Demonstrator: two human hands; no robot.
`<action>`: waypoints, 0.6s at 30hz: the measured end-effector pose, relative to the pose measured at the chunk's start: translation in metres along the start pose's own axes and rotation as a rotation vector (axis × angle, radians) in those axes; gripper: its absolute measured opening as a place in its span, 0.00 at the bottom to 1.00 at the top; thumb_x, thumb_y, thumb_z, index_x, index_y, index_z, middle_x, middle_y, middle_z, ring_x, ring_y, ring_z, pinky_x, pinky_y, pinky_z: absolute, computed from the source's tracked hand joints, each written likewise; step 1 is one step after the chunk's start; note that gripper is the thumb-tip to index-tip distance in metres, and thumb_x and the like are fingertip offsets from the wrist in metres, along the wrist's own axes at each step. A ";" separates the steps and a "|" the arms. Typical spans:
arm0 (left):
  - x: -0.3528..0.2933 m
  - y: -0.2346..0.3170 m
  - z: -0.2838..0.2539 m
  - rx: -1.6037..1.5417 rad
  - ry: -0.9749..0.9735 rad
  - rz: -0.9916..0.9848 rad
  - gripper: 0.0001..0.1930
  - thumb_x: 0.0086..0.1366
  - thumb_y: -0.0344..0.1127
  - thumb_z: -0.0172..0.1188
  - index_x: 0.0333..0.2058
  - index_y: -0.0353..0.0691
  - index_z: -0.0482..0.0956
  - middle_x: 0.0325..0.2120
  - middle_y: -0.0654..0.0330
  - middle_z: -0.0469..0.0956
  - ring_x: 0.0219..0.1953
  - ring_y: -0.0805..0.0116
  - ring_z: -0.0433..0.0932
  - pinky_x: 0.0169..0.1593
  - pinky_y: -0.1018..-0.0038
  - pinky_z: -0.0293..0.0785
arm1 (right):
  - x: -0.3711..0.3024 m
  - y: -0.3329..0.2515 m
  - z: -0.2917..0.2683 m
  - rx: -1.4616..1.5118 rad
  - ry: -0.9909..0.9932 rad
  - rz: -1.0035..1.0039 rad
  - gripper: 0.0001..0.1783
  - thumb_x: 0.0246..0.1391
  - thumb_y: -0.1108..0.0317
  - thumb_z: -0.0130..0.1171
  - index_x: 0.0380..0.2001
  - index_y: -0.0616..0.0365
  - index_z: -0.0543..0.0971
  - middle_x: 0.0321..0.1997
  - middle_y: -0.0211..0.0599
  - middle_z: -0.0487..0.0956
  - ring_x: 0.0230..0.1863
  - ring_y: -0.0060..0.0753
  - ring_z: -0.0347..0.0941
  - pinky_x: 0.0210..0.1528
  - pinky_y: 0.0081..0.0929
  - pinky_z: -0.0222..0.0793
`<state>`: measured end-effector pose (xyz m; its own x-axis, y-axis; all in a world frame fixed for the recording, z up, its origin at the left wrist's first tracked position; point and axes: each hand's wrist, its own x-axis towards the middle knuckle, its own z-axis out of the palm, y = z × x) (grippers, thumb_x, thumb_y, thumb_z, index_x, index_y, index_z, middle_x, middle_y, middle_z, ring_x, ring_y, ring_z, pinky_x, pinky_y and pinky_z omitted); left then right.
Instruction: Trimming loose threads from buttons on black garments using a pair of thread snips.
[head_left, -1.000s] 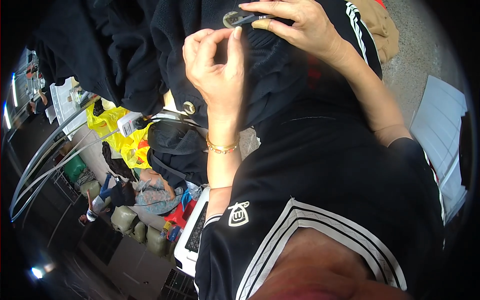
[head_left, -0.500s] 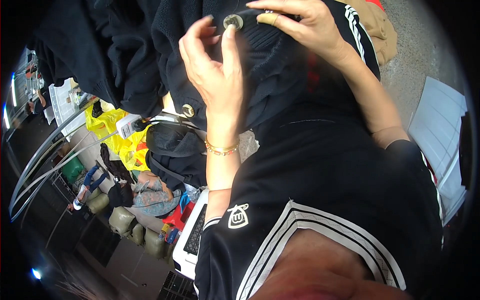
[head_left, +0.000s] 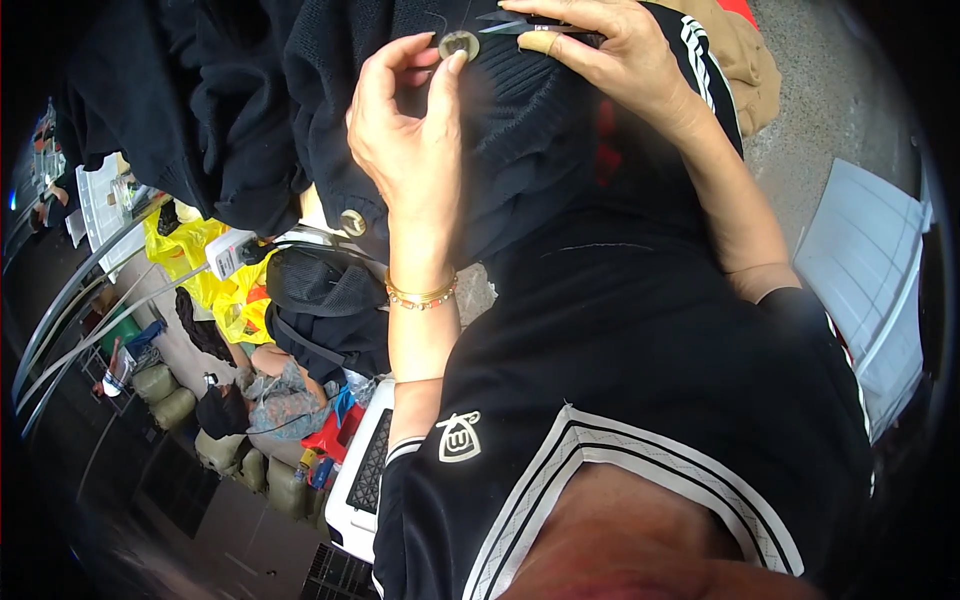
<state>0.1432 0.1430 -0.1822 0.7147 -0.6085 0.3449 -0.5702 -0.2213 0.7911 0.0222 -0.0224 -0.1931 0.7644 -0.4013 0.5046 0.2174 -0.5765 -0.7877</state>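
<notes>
My left hand (head_left: 410, 140) pinches a large round button (head_left: 459, 46) between thumb and fingers, over a dark ribbed knit cardigan (head_left: 530, 110) on my lap. A thin thread loops up just above the button. In my right hand (head_left: 620, 50) is a pair of thread snips (head_left: 510, 24). Their two blades are parted and point left at the button, close to it but apart from it. A yellowish covering wraps my right thumb. Lower on the cardigan sits another button (head_left: 352, 222).
More dark knitwear (head_left: 190, 120) spreads to the left. Beyond it are a yellow plastic bag (head_left: 240, 300), a white power strip (head_left: 232, 254) with cables and a white crate (head_left: 352, 520). Another person (head_left: 285, 400) is farther off. A pale grey panel (head_left: 860, 270) is on the right.
The blades of the thread snips now show beside the button; earlier they were hardly visible. My left hand still pinches the button, and the whole view has shifted slightly.
</notes>
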 end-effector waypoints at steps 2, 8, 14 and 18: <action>-0.001 -0.001 -0.002 -0.039 -0.020 -0.021 0.12 0.57 0.26 0.71 0.41 0.36 0.82 0.32 0.64 0.82 0.34 0.79 0.78 0.44 0.82 0.74 | 0.000 0.000 0.001 -0.002 -0.007 -0.001 0.15 0.48 0.77 0.68 0.42 0.62 0.83 0.34 0.37 0.76 0.37 0.35 0.74 0.41 0.27 0.69; -0.004 -0.007 -0.004 -0.132 -0.031 -0.023 0.07 0.57 0.24 0.69 0.36 0.36 0.84 0.31 0.62 0.83 0.33 0.76 0.80 0.42 0.81 0.75 | -0.001 0.012 0.009 0.091 0.067 -0.219 0.16 0.47 0.76 0.68 0.42 0.61 0.83 0.33 0.37 0.75 0.36 0.36 0.73 0.40 0.28 0.69; -0.005 -0.012 -0.005 -0.166 -0.034 -0.003 0.06 0.56 0.24 0.69 0.34 0.37 0.84 0.30 0.62 0.83 0.32 0.72 0.80 0.40 0.78 0.74 | -0.001 0.002 0.002 -0.056 -0.058 -0.062 0.16 0.47 0.76 0.68 0.43 0.61 0.83 0.33 0.37 0.75 0.36 0.37 0.73 0.39 0.29 0.69; -0.007 -0.015 -0.006 -0.142 -0.029 0.024 0.06 0.55 0.24 0.69 0.33 0.38 0.85 0.30 0.62 0.83 0.33 0.70 0.81 0.41 0.76 0.74 | -0.002 0.000 0.003 -0.059 -0.065 -0.073 0.16 0.48 0.75 0.69 0.43 0.61 0.83 0.33 0.37 0.74 0.36 0.37 0.73 0.39 0.29 0.69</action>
<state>0.1494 0.1549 -0.1934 0.6886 -0.6344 0.3513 -0.5224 -0.0980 0.8470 0.0227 -0.0196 -0.1957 0.7856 -0.3108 0.5349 0.2396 -0.6443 -0.7263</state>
